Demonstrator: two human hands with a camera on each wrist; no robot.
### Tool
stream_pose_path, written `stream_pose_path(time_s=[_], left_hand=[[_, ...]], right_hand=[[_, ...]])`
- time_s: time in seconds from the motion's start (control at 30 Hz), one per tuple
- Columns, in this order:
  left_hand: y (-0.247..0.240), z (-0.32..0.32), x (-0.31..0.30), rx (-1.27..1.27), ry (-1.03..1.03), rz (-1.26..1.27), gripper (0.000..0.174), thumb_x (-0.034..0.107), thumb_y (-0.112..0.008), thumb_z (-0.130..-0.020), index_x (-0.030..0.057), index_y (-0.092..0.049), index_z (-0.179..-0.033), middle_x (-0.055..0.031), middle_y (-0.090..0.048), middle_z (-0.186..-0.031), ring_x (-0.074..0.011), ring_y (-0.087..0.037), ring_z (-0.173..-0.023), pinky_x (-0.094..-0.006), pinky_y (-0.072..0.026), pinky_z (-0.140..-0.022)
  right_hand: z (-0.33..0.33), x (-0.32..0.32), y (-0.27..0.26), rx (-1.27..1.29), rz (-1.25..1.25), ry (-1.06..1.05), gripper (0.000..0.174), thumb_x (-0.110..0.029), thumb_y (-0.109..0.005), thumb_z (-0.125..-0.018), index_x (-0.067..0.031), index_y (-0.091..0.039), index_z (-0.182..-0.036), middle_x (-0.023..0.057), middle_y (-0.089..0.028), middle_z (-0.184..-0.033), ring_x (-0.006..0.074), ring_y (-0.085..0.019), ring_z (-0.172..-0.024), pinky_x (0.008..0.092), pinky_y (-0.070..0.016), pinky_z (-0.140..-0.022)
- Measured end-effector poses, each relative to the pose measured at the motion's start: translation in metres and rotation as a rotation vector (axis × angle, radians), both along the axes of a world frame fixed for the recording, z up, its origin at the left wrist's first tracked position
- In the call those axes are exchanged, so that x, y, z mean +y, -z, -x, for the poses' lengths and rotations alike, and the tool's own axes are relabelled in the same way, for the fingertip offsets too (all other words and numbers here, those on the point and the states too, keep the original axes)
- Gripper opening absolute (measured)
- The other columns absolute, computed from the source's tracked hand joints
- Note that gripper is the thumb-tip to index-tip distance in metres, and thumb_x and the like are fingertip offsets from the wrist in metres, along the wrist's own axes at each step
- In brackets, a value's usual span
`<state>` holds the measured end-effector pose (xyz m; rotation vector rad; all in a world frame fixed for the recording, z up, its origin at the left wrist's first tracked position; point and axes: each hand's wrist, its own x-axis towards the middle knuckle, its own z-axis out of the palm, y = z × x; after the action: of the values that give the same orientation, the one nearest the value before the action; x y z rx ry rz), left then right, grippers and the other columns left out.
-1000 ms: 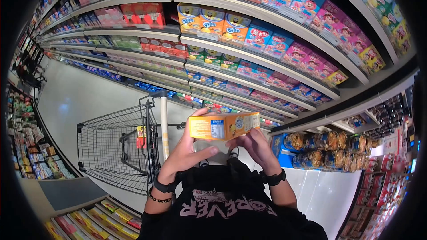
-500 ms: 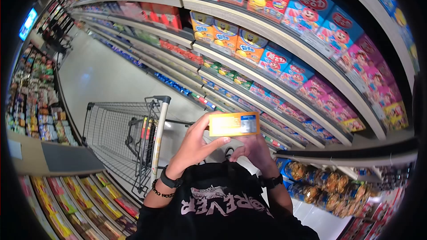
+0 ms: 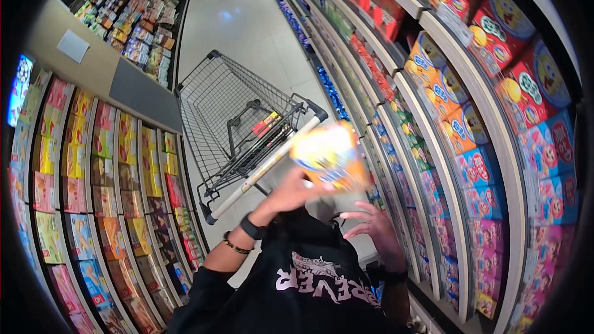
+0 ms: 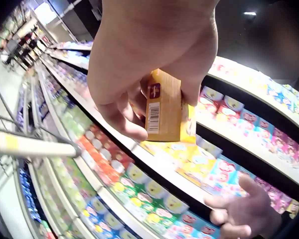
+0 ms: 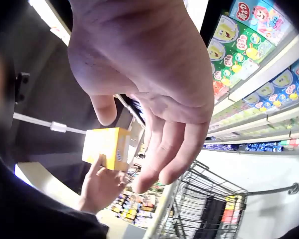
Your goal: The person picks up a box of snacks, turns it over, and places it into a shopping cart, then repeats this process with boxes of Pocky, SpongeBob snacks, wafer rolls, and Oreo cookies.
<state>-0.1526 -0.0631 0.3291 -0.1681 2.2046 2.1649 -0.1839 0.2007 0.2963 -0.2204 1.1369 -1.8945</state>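
Note:
An orange and yellow snack box (image 3: 331,154), blurred by motion in the head view, is gripped in my left hand (image 3: 296,190). The left wrist view shows the box (image 4: 164,107) between thumb and fingers, a barcode on its narrow side. My right hand (image 3: 369,222) is apart from the box, fingers spread and loosely bent with nothing in them. In the right wrist view that hand (image 5: 154,94) hangs over the scene, and the left hand (image 5: 103,184) holds the box beyond it.
A wire shopping cart (image 3: 229,117) stands ahead with a red and yellow package (image 3: 265,125) inside. Shelves of boxed snacks (image 3: 479,167) line the right side. More boxed goods (image 3: 102,210) fill a rack at the left, and packaged goods (image 3: 139,18) lie farther back.
The head view has swung left toward the cart. My right hand has come away from the box, which my left hand carries toward the cart, tilting it.

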Motion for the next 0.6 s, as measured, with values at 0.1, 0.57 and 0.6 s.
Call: stream_pose_path(time_s=[0.1, 0.57, 0.6], left_hand=[[0.006, -0.009, -0.076, 0.093, -0.505, 0.120, 0.046, 0.019, -0.069, -0.085, -0.0039, -0.050, -0.121, -0.0088, -0.064, -0.107, -0.0119, -0.061, -0.091, -0.0268, -0.0514, -0.073], [0.269, 0.014, -0.389, -0.918, -0.436, -0.048, 0.038, 0.036, -0.066, -0.085, 0.0029, -0.060, -0.104, -0.0080, -0.065, -0.081, -0.0165, -0.062, -0.060, -0.0294, -0.0486, -0.048], [0.316, 0.015, -0.399, -0.926, -0.437, -0.146, 0.036, 0.036, -0.065, -0.085, 0.0036, -0.061, -0.101, -0.0070, -0.065, -0.083, -0.0173, -0.063, -0.064, -0.0311, -0.0512, -0.050]], right_hand=[[0.006, -0.008, 0.042, 0.200, -0.221, -0.098, 0.041, -0.017, -0.049, -0.093, 0.0052, -0.043, -0.126, 0.0195, -0.062, -0.115, 0.0272, -0.068, -0.088, 0.0298, -0.0529, -0.078], [-0.088, 0.060, 0.223, 0.085, -1.069, 0.155, 0.034, -0.020, -0.063, -0.083, -0.0024, -0.061, -0.112, 0.0139, -0.068, -0.089, 0.0216, -0.066, -0.079, 0.0324, -0.0520, -0.076], [-0.100, 0.051, 0.199, 0.079, -1.134, 0.134, 0.031, -0.020, -0.062, -0.085, -0.0011, -0.061, -0.111, 0.0127, -0.067, -0.087, 0.0197, -0.065, -0.079, 0.0318, -0.0525, -0.073]])
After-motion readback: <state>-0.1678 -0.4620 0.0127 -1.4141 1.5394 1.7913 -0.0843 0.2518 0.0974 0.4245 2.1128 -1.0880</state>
